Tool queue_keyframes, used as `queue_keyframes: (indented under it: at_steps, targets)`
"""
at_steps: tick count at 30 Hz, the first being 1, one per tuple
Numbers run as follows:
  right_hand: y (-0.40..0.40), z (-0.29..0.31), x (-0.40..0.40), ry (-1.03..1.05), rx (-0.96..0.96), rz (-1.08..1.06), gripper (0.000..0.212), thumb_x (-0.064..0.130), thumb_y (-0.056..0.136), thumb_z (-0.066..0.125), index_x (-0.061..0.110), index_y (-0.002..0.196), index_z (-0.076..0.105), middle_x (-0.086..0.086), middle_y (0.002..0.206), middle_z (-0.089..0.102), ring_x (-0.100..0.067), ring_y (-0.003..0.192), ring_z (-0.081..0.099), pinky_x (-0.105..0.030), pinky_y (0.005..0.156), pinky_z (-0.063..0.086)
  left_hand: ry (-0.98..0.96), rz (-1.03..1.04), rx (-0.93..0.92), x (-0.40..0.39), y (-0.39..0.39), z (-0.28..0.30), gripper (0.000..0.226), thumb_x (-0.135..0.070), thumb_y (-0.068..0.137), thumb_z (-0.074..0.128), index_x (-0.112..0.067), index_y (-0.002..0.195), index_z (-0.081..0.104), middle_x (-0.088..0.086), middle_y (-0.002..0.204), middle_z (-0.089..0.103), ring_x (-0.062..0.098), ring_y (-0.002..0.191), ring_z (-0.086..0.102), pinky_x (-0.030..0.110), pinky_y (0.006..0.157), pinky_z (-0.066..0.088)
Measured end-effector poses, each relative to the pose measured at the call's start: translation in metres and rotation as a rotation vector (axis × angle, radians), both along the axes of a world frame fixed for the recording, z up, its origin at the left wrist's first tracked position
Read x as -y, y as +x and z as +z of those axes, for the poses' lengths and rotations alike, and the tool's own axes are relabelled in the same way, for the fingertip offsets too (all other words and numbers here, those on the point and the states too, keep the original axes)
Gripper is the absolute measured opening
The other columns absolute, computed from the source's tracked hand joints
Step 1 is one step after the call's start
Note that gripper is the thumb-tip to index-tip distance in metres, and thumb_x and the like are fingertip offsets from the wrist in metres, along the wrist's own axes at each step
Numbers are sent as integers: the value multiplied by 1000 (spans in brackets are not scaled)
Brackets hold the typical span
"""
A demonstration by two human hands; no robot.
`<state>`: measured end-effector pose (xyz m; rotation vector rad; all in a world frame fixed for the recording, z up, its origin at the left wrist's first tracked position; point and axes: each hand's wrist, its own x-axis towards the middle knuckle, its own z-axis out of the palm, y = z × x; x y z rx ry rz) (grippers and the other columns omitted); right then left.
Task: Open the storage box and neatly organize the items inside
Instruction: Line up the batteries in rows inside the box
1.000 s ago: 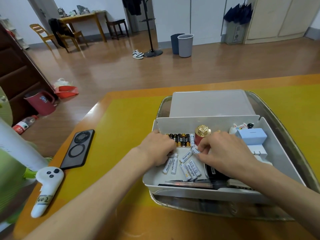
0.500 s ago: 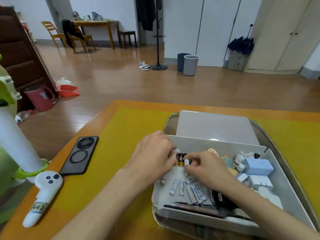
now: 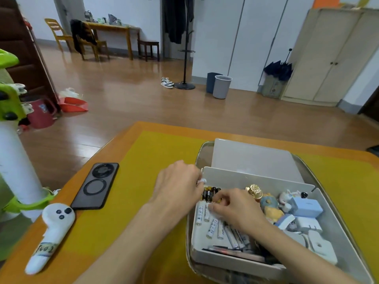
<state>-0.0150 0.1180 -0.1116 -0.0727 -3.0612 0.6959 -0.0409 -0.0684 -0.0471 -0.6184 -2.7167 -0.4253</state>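
handwritten on a taped label around the white controller (image 3: 52, 230) lying on the bench (image 3: 143, 160): something like "tv02", letters blurred and not sure. printed lengthwise on the white batteries (image 3: 213, 224) inside the storage box (image 3: 235, 175): dark brand lettering and small marks, one resembling "ce", too smeared to spell out. on the black batteries (image 3: 209, 193): gold bands only, no legible word. elsewhere nothing readable.

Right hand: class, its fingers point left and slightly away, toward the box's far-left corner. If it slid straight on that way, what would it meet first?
Most likely the black batteries just beyond the right hand, then the left hand at the box wall. Depth is unclear.
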Motion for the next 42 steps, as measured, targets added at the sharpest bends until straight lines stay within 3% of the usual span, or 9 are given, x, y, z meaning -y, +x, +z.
queue_keyframes:
  at_steps: [5, 13, 16, 18, 20, 25, 34, 38, 42]
  targets:
    - [21, 7, -24, 338, 18, 441, 40, 54, 88, 58, 36, 123, 63, 17, 111, 62, -7, 100, 47, -32, 78, 48, -85, -65, 8, -10, 5, -5, 22, -37, 91, 58, -21, 87, 71, 2, 79, 61, 24, 79, 59, 33, 60, 44]
    - [33, 7, -50, 339, -36, 494, 38, 49, 90, 59, 35, 125, 62, 17, 114, 59, -8, 106, 44, -32, 80, 49, -372, -197, 28, -45, 6, -25, 14, -21, 92, 57, -23, 79, 53, 5, 93, 63, 26, 93, 59, 33, 65, 34]
    - [39, 3, -59, 317, -39, 499, 36, 48, 93, 56, 35, 126, 62, 18, 122, 58, -6, 108, 44, -34, 85, 51, -523, -222, 30, -56, 7, -33, 25, -12, 89, 60, -28, 80, 44, 2, 98, 67, 25, 103, 58, 40, 88, 36]
    - [45, 0, -65, 292, -51, 510, 37, 47, 95, 54, 34, 128, 61, 18, 126, 58, -6, 112, 46, -33, 89, 50, -615, -226, 7, -61, 8, -36, 26, -13, 85, 67, -28, 80, 45, -1, 96, 67, 24, 106, 57, 51, 108, 23]
    - [48, -3, -69, 278, -62, 518, 38, 47, 95, 53, 35, 130, 60, 19, 129, 57, -6, 115, 47, -33, 93, 49, -670, -235, -11, -65, 8, -38, 23, -17, 82, 71, -27, 81, 50, -3, 95, 67, 23, 107, 58, 58, 114, 10]
    - [45, 0, -74, 273, -93, 519, 37, 48, 95, 53, 36, 129, 60, 19, 124, 59, -5, 113, 47, -33, 90, 50, -716, -259, 41, -66, 7, -46, 23, -34, 86, 73, -25, 104, 61, -4, 105, 69, 21, 114, 57, 55, 117, 13]
    - [42, 6, -72, 280, -43, 540, 38, 49, 92, 60, 35, 127, 63, 17, 121, 61, -6, 110, 47, -33, 87, 51, -685, -351, 74, -54, -5, -43, 33, -45, 81, 72, -25, 107, 69, -3, 110, 67, 21, 118, 53, 39, 110, 22]
    - [34, 6, -55, 290, -61, 511, 40, 56, 89, 62, 31, 121, 66, 11, 113, 61, -10, 106, 48, -35, 77, 51, -674, -290, 116, -42, -8, -34, 42, -50, 74, 78, -27, 107, 68, -4, 117, 55, 20, 128, 39, 59, 117, 14]
    - [28, 0, -35, 338, -62, 434, 57, 71, 79, 62, 26, 113, 66, 6, 106, 62, -16, 103, 48, -35, 67, 44, -781, -232, 140, -49, -7, -37, 63, -60, 69, 77, -21, 116, 60, 2, 126, 44, 24, 132, 29, 57, 112, 22]
